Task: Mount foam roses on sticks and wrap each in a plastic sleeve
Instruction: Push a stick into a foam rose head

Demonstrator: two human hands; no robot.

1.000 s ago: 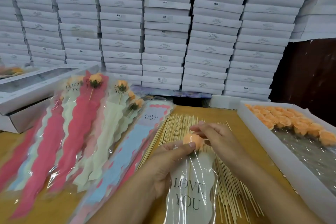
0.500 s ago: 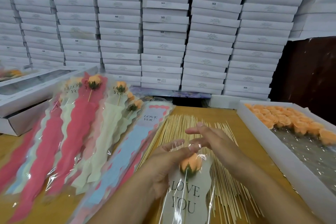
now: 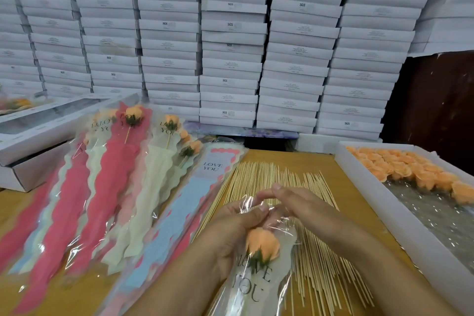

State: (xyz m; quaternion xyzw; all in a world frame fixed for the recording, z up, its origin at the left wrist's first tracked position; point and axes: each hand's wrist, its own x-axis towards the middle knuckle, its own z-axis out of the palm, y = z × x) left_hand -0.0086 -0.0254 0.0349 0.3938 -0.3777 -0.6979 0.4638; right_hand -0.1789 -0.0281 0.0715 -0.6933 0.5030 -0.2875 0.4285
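Both hands met at the mouth of a clear plastic sleeve (image 3: 252, 287) printed "LOVE YOU". The left hand (image 3: 232, 228) and right hand (image 3: 302, 202) each had a pinching grip on its top edge. An orange foam rose (image 3: 263, 241) (green calyx downward) sat inside, above the bamboo sticks (image 3: 279, 179) on the worktop (image 3: 302, 159).

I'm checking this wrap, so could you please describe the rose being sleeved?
The rose is a peach foam bud with green sepals beneath. It sits inside the clear sleeve, above the printed LOVE YOU, over the sticks. The left hand holds the sleeve beside it; the right hand pinches the plastic above.
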